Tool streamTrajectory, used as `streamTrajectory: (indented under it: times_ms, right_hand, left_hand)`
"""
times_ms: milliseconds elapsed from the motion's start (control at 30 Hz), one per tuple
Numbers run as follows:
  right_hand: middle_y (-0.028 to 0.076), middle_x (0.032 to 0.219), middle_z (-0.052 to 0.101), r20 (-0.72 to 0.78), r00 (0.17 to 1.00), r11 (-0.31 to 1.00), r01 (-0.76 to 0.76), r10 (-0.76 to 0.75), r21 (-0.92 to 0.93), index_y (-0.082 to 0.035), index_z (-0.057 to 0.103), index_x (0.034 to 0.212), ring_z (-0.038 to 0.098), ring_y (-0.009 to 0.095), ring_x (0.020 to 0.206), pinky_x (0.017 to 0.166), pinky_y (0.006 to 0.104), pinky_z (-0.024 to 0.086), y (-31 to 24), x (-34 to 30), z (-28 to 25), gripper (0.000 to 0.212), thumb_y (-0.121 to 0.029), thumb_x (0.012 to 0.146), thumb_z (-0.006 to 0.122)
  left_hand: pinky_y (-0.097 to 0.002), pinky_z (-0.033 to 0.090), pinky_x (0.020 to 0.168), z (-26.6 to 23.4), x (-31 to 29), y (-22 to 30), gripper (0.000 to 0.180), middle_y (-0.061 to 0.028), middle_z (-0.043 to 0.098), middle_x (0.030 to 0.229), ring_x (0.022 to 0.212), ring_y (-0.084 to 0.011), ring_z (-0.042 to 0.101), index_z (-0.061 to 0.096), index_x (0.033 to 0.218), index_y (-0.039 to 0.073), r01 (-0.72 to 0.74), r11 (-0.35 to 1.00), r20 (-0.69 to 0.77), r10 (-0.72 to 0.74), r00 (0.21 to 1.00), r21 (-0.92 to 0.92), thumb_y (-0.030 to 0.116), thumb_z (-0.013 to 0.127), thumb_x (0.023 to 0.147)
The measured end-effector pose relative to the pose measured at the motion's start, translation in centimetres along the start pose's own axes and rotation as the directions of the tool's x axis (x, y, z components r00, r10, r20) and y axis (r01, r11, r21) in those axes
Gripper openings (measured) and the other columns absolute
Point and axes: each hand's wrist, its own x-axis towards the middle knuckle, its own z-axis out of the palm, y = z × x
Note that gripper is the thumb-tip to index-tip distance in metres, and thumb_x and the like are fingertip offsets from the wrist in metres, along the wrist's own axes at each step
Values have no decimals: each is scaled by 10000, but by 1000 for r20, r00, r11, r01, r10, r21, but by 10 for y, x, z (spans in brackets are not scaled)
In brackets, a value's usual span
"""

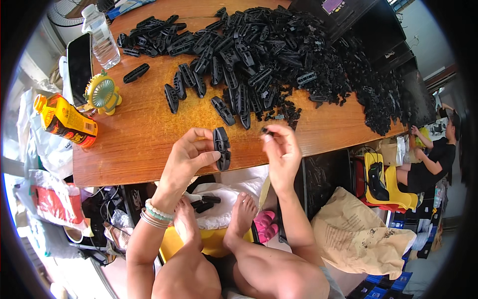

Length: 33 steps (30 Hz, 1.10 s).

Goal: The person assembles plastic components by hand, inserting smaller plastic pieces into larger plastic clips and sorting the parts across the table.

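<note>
My left hand (191, 154) grips a long black plastic part (222, 148) with tapered ends and slots, held upright over the table's near edge. To its right, my right hand (283, 152) pinches a small black plastic piece (267, 132) between thumb and fingertips, apart from the long part. Just beyond both hands, several similar long parts (222, 110) lie loose on the wooden table (134, 154). A large heap of the same parts (239, 50) spreads behind them. Small black pieces (383, 109) are piled on the right, some scattered near my right hand.
On the table's left stand a clear bottle (102, 40), a phone (79, 67), a small yellow fan (103, 93) and an orange drink bottle (67, 122). Black bins (383, 42) sit at the back right. Below right is a paper sack (358, 229); another person (433, 159) sits beyond.
</note>
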Motion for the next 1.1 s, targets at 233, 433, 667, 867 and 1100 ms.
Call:
streamTrajectory:
  times_ms: [233, 433, 667, 867, 1100]
  right_hand:
    - [76, 815, 627, 220, 970, 976, -143, 105, 164, 61, 603, 1054, 616, 118, 729, 622, 212, 471, -34, -28, 14, 190, 15, 871, 583]
    - [103, 857, 615, 166, 986, 997, -9, -3, 76, 37, 639, 852, 590, 119, 703, 647, 223, 469, -25, -34, 14, 69, 11, 798, 672]
    - [120, 1023, 584, 149, 967, 975, 217, -207, -56, 6, 642, 819, 563, 187, 876, 770, 286, 452, -23, -31, 12, 103, -35, 756, 713]
    - [129, 1056, 581, 94, 972, 972, 222, -215, -72, -11, 656, 814, 558, 215, 919, 817, 317, 444, -19, -35, 12, 97, -57, 755, 717]
    - [121, 973, 615, 238, 970, 986, -4, 44, -166, 10, 612, 1064, 594, 165, 868, 732, 271, 464, -26, -45, 13, 277, -93, 815, 679]
  left_hand:
    - [-277, 533, 662, 7, -10, 2, 244, -106, 635, 875, 745, -171, 637, 459, 1121, -5, 130, 947, 174, -80, 981, -295, 113, 534, 921]
    - [-264, 530, 687, 23, -21, -2, 352, -94, 629, 906, 799, -139, 624, 441, 1103, 4, -39, 995, 146, 52, 988, -89, 82, 665, 842]
    - [-229, 516, 673, 29, -31, 19, 297, -80, 644, 892, 736, -87, 614, 563, 1092, -50, 91, 974, 59, -105, 993, 208, 25, 663, 823]
    - [-225, 519, 655, 29, -35, 20, 292, -86, 659, 838, 727, -107, 634, 560, 1098, -56, 126, 987, 75, -134, 988, 102, 32, 654, 835]
    - [-228, 521, 678, 24, -37, 13, 238, -103, 661, 853, 747, -115, 642, 576, 1061, -47, 28, 990, -34, -24, 999, 137, 27, 630, 841]
